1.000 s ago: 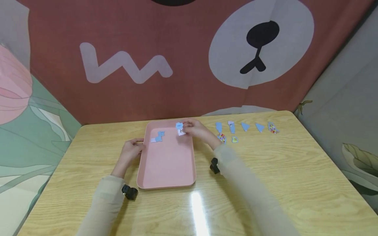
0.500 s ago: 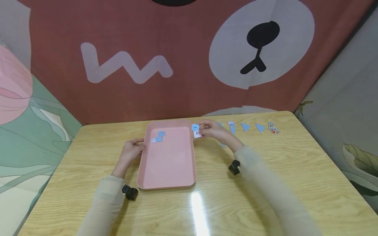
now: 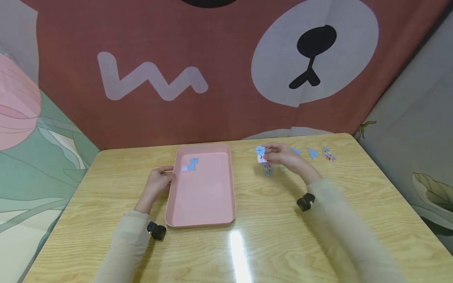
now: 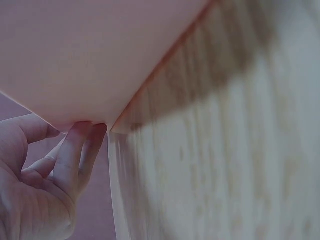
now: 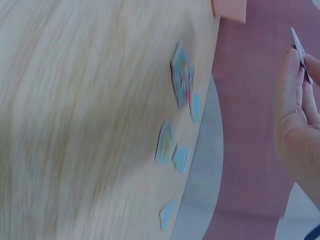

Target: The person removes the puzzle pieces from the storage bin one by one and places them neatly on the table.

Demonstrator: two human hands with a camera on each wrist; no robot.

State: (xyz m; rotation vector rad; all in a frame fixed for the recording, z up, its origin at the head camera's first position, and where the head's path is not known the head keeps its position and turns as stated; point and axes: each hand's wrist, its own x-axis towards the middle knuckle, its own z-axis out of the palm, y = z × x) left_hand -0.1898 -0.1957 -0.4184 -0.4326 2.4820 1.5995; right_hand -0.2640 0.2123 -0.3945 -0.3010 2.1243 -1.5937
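My left hand (image 3: 159, 181) holds the left wall of a pink tray (image 3: 231, 196), fingers against its outer side near the rim, as the left wrist view (image 4: 55, 175) shows. Inside the tray, near the back left, lie joined light blue and white puzzle pieces (image 3: 191, 166). Over the table right of the tray, my right hand (image 3: 284, 156) pinches a flat blue and white puzzle piece (image 3: 260, 154) with a small dark mark. The right wrist view shows this piece (image 5: 299, 52) edge-on between thumb and fingers, raised above the table.
More puzzle pieces lie at the back right: a colourful dotted one (image 3: 267, 169), a blue triangle (image 3: 312, 153) and another dotted one (image 3: 328, 153). Others are partly hidden by my right hand. A reddish cloth backdrop (image 3: 226, 114) hangs behind the wooden table (image 3: 269, 236).
My right hand has carried the blue and white puzzle piece right, from above the tray to over the table by the loose pieces. My left hand stays at the tray.
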